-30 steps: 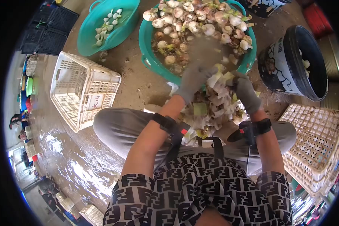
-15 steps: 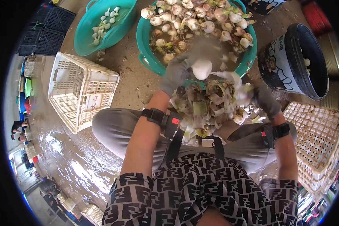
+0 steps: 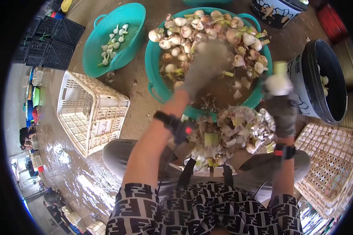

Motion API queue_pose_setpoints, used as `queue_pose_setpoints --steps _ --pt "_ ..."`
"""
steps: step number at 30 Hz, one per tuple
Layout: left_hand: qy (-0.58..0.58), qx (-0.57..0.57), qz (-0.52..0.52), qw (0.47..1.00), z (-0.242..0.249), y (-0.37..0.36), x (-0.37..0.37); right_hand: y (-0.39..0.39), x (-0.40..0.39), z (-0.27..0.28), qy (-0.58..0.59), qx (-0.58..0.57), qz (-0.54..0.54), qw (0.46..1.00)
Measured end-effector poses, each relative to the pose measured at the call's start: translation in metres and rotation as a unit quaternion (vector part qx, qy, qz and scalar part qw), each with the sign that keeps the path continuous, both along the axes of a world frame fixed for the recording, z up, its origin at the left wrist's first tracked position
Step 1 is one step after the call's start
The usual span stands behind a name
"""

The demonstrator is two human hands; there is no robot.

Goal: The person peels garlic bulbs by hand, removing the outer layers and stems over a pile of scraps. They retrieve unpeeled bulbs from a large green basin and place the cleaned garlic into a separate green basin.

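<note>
My right hand (image 3: 281, 111), in a grey glove, holds a peeled white bulb (image 3: 278, 83) up beside the rim of the black bucket (image 3: 302, 92), which has a few white bulbs inside. My left hand (image 3: 207, 64), also gloved and blurred by motion, reaches over the muddy water of the large teal basin (image 3: 155, 80), which is heaped with unpeeled bulbs (image 3: 208, 25). Whether its fingers hold anything cannot be made out. A pile of peelings (image 3: 227, 135) lies on my lap between my arms.
A smaller teal basin (image 3: 133, 17) at the back left holds a few peeled bulbs. A white plastic crate (image 3: 92, 113) lies on the wet floor to my left, another crate (image 3: 333, 164) stands to my right. Dark crates (image 3: 53, 43) sit far left. People work at the far left.
The peeled bulb went from my left hand to my right, which carried it right to the bucket's rim. My left hand left the peelings and reached forward into the large basin.
</note>
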State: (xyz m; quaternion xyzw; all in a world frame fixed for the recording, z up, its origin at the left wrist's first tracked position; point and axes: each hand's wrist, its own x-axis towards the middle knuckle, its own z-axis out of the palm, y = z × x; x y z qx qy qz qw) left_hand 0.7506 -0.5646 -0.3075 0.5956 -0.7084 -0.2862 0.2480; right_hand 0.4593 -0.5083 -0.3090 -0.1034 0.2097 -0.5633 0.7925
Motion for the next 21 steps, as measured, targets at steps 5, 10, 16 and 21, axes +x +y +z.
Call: queue_pose_setpoints --steps 5,10,16,21 --pt "-0.211 0.012 0.003 0.977 -0.032 -0.091 0.014 -0.019 -0.027 0.038 -0.226 -0.153 -0.043 0.961" --pt "-0.138 0.054 0.012 0.989 -0.063 -0.08 0.016 0.0 0.019 -0.028 0.04 -0.016 0.018 0.999" --pt "-0.056 0.222 -0.007 0.974 -0.071 0.007 0.037 0.025 0.074 -0.065 0.328 0.019 0.145 0.933" --pt "0.123 0.229 -0.003 0.966 -0.051 0.074 0.022 0.03 0.091 -0.092 0.544 -0.15 0.171 0.807"
